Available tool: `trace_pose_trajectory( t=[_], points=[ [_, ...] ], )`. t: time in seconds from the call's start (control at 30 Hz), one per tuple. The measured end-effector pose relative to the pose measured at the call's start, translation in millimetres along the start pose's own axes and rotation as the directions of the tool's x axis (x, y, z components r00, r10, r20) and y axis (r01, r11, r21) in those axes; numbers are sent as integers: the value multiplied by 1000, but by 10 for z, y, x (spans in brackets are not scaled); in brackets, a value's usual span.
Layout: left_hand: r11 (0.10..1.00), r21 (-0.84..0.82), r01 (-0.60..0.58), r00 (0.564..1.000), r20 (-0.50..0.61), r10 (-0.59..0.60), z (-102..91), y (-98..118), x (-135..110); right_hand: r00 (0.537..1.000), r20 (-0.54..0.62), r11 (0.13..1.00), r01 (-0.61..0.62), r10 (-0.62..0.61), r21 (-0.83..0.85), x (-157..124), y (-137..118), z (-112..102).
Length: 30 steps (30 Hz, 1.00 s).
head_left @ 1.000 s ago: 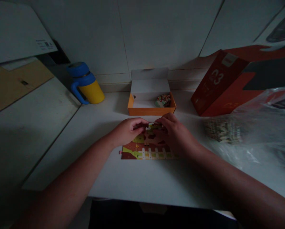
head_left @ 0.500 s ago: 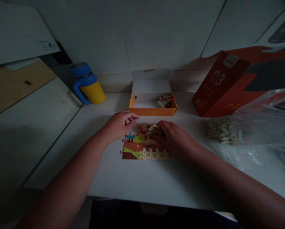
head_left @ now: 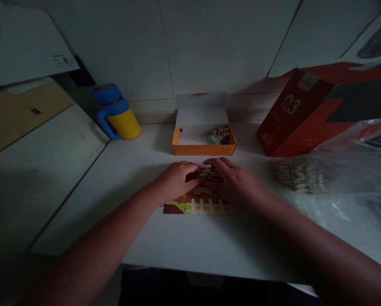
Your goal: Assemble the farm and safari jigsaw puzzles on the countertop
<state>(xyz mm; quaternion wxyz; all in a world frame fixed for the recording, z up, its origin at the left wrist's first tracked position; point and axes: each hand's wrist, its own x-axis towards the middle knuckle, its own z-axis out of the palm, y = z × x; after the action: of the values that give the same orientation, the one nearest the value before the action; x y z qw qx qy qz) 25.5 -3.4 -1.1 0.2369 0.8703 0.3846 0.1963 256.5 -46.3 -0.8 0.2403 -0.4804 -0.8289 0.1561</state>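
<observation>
On my remote view I see the white table (head_left: 184, 242), the fence-printed puzzle (head_left: 206, 207) flat at lower centre. My left hand (head_left: 178, 179) and right hand (head_left: 233, 176) curl over its far part; whether either is clamped on anything, I cannot tell. Beyond, mid-frame, sits an open orange box (head_left: 203, 150), then a blue-and-yellow jug (head_left: 127, 124), upper left

On the end panel (head_left: 288, 117) of the red carton (head_left: 314, 117), a large white "3" (head_left: 294, 106) follows a rounded character (head_left: 286, 100), either "0" or "C". The label (head_left: 62, 61) on the white box (head_left: 18, 44) is too blurred to read.
</observation>
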Motion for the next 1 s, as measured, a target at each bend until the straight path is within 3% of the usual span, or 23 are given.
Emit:
trace_pose_trajectory(
  t=[0.2, 0.47, 0.73, 1.0],
  points=[
    [994, -106, 15, 1000, -17, -17, 31, -11, -13, 988, -39, 989, 146, -147, -28, 17, -41, -180],
    [997, -71, 27, 999, -18, -29, 13, 15, -7, 997, -25, 997, 80, -80, 9, 28, -36, -342],
    [997, -78, 24, 1000, -16, -26, -16, -3, -12, 995, -94, 997, -3, 11, 83, 46, -30, -271],
    [995, -96, 19, 1000, -9, -20, -11, -4, 1, 999, -34, 999, -11, 12, 47, 40, -27, -309]
  ],
)
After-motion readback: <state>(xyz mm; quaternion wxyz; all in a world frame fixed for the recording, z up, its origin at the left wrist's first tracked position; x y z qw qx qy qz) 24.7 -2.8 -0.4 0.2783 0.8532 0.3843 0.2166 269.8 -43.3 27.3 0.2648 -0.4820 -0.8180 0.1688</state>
